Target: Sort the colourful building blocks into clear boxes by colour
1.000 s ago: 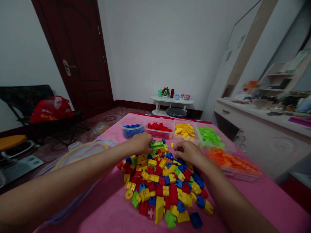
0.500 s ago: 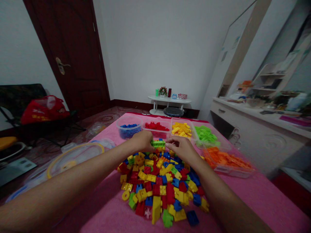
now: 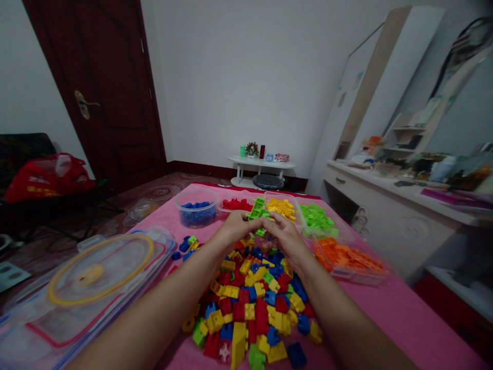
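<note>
Above the far side of a mixed heap of toy building blocks (image 3: 246,298), my left hand (image 3: 239,226) grips light-green building blocks (image 3: 258,208) that stick up past the fingers. My right hand (image 3: 284,235) is closed on the same green blocks from the other side, its fingertips meeting those of the left. The fingers hide part of the blocks, so how they join does not show. Behind the hands stand clear tubs of sorted pieces: a blue-filled tub (image 3: 196,218), a red-filled tub (image 3: 223,208) and a yellow-filled tub (image 3: 298,209).
To the right are a tub of green pieces (image 3: 318,218) and a tub of orange pieces (image 3: 348,257). Stacked clear lids (image 3: 96,288) lie at the left on the pink cloth (image 3: 389,318). A white dresser (image 3: 370,200) stands beyond the right edge.
The green blocks have been lifted and turned from lying level to pointing upward. My hands have come together around them. The view has shifted, showing more of the lids.
</note>
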`<state>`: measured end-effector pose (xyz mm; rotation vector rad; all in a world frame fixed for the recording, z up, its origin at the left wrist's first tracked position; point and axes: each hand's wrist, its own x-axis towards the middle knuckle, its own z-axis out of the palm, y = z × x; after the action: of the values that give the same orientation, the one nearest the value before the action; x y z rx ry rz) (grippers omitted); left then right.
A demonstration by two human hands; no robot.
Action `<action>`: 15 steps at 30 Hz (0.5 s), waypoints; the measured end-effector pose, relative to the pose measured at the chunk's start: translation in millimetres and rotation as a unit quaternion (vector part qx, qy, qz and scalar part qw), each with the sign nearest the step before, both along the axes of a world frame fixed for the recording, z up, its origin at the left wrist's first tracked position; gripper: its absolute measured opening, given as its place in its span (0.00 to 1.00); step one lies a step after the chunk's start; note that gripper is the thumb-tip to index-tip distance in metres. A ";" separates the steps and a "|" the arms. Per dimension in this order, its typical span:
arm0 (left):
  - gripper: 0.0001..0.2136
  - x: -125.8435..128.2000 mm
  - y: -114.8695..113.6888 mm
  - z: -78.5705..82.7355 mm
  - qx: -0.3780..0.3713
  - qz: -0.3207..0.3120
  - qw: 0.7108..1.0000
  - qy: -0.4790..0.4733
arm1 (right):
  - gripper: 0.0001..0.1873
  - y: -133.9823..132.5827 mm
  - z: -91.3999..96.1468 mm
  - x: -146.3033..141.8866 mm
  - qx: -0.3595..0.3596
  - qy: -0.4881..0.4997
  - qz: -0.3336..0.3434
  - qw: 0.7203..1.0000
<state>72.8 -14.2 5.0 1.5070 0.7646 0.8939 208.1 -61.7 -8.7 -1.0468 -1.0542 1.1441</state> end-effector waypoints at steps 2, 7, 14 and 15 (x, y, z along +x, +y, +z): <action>0.22 -1.6 0.5 -2.6 -0.048 -0.011 0.998 -0.045 | 0.16 1.7 -1.8 2.9 -0.019 0.039 0.004 0.999; 0.22 -7.1 2.9 -4.4 -0.071 -0.007 0.997 -0.041 | 0.15 4.7 -3.9 5.5 0.001 0.157 0.017 0.987; 0.13 -5.6 5.4 -17.5 0.175 -0.037 0.969 0.169 | 0.17 2.3 -6.7 -4.2 0.045 0.039 -0.041 0.997; 0.13 -5.5 6.0 -18.7 0.194 -0.031 0.963 0.186 | 0.17 3.3 -6.6 -2.7 0.054 0.048 -0.058 0.996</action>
<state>67.4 -8.2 -13.7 2.0741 0.8375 0.7481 205.4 -58.5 -15.3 -0.9449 -0.9567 1.0231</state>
